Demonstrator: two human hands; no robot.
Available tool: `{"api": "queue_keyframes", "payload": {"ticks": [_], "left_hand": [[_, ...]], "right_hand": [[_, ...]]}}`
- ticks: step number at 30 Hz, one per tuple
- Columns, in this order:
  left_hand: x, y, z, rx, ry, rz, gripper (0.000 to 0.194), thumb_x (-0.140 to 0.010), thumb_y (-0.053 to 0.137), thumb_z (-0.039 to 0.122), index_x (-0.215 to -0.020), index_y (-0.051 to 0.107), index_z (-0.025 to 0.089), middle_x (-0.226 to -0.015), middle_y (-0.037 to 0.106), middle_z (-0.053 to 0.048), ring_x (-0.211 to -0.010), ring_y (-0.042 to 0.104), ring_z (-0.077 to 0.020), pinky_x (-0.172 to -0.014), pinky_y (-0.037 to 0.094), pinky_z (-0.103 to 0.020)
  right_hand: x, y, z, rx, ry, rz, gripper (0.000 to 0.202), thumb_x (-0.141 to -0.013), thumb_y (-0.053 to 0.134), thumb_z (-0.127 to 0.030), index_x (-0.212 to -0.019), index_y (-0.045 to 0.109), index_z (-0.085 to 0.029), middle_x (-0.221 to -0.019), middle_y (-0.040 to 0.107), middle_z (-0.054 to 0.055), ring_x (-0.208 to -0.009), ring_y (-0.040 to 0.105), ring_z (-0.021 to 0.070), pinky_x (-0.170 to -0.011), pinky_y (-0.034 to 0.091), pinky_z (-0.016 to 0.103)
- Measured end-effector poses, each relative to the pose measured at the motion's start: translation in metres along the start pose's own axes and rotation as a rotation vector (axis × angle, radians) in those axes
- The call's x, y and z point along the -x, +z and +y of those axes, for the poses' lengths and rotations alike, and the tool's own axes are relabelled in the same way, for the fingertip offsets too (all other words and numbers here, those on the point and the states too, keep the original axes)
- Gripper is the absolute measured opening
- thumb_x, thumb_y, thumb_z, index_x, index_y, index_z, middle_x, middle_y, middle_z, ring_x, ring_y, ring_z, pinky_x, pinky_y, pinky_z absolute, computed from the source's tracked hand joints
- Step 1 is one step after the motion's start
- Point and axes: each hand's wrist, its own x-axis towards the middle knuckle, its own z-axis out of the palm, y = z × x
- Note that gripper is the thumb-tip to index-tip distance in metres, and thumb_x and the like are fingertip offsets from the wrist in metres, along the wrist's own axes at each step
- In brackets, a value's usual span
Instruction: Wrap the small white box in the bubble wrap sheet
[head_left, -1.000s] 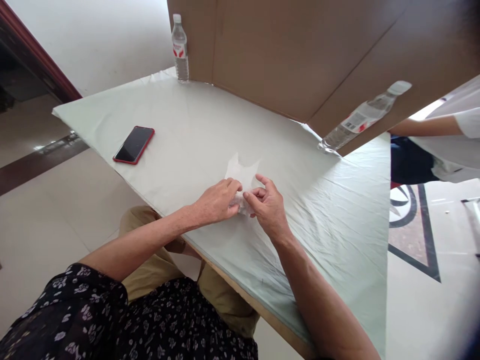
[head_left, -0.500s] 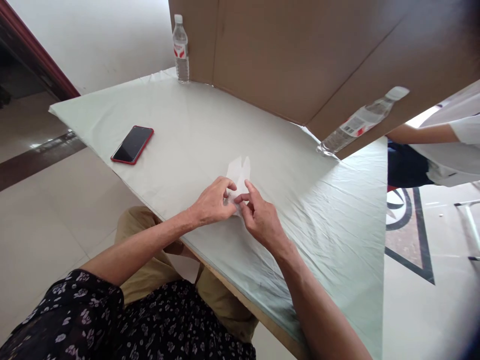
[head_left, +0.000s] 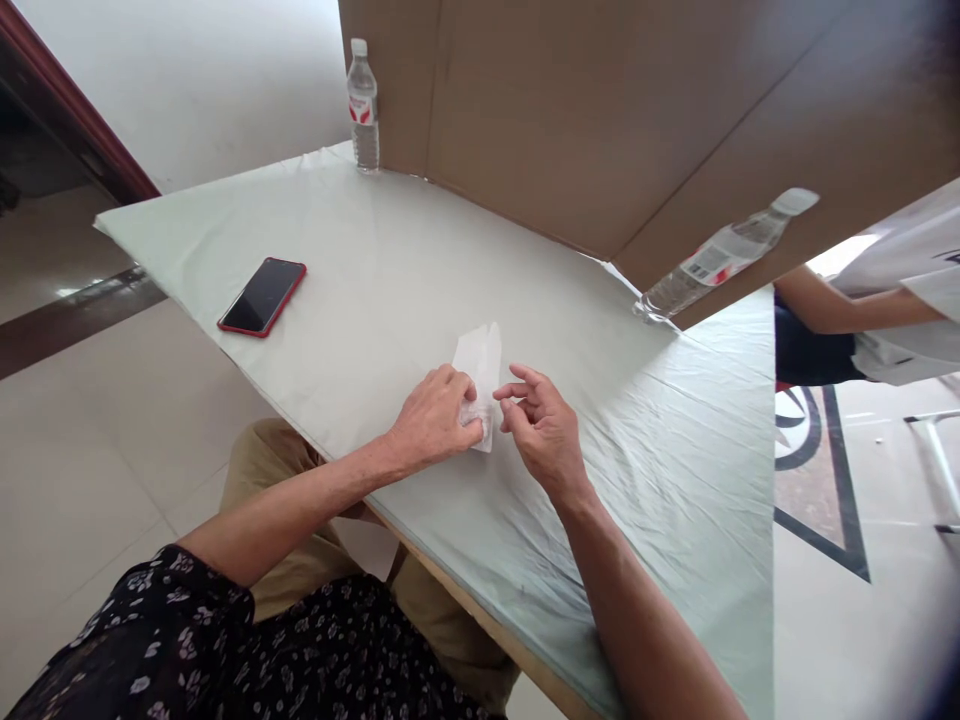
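A small folded piece of thin white paper [head_left: 478, 362] lies on the pale green tablecloth [head_left: 360, 270] near the table's front edge. My left hand [head_left: 439, 410] holds its near left part, thumb and fingers closed on it and hiding some of it. Something crinkled and whitish shows on the paper beside my left thumb; what it is I cannot make out. Just right of the paper is my right hand [head_left: 544, 425], fingers bent and apart, with nothing in them.
A phone [head_left: 262, 296] in a red case lies on the left. One water bottle [head_left: 364, 110] stands upright at the back; another bottle [head_left: 727, 255] looks tilted on the right. A brown cardboard panel [head_left: 540, 110] rises behind. A person's arm [head_left: 840, 305] shows at the right.
My right hand has drawn away from the paper to the right, its fingers spreading. My left hand stays on the paper, more of which now shows.
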Motion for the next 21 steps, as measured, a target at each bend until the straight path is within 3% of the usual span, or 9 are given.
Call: {"api": "queue_keyframes", "payload": {"ticks": [3, 7, 10, 16, 21], "left_hand": [[-0.004, -0.001, -0.001, -0.017, 0.032, -0.022, 0.040, -0.074, 0.062, 0.023, -0.113, 0.054, 0.021, -0.116, 0.063, -0.009, -0.111, 0.058, -0.0274, -0.093, 0.051, -0.041], [-0.008, 0.000, -0.003, -0.006, 0.014, -0.095, 0.058, -0.074, 0.062, 0.025, -0.129, 0.048, 0.019, -0.117, 0.066, -0.011, -0.106, 0.059, -0.0298, -0.086, 0.053, -0.041], [-0.006, 0.001, -0.005, 0.006, 0.037, -0.082, 0.063, -0.075, 0.060, 0.025, -0.136, 0.044, 0.018, -0.119, 0.064, -0.012, -0.107, 0.059, -0.0295, -0.088, 0.053, -0.042], [0.001, 0.003, -0.007, -0.032, 0.189, -0.013, 0.052, -0.081, 0.055, 0.020, -0.133, 0.056, 0.025, -0.135, 0.052, -0.011, -0.115, 0.058, -0.0263, -0.099, 0.051, -0.043], [0.001, 0.006, -0.008, -0.013, 0.123, -0.059, 0.038, -0.081, 0.057, 0.022, -0.117, 0.068, 0.021, -0.136, 0.051, -0.014, -0.117, 0.058, -0.0283, -0.099, 0.053, -0.044]], "right_hand": [[-0.006, -0.002, 0.008, 0.093, -0.072, 0.046, 0.043, -0.087, 0.051, -0.025, -0.129, 0.055, -0.020, -0.099, 0.071, 0.005, -0.068, 0.059, 0.0131, -0.065, 0.052, 0.031], [-0.018, -0.002, 0.015, 0.250, -0.179, 0.000, 0.048, -0.087, 0.048, -0.021, -0.135, 0.052, -0.021, -0.106, 0.073, 0.007, -0.078, 0.062, 0.0163, -0.067, 0.051, 0.032], [-0.030, 0.002, 0.019, 0.356, -0.219, -0.066, 0.050, -0.086, 0.050, -0.021, -0.136, 0.052, -0.020, -0.106, 0.074, 0.007, -0.081, 0.064, 0.0188, -0.073, 0.052, 0.035], [-0.041, 0.010, 0.023, 0.438, -0.199, -0.128, 0.050, -0.083, 0.048, -0.019, -0.131, 0.058, -0.018, -0.100, 0.075, 0.007, -0.082, 0.065, 0.0210, -0.080, 0.052, 0.039], [-0.047, 0.004, 0.024, 0.301, -0.011, -0.010, 0.044, -0.082, 0.054, -0.032, -0.122, 0.062, -0.016, -0.100, 0.072, 0.008, -0.072, 0.061, 0.0171, -0.074, 0.052, 0.036]]}}
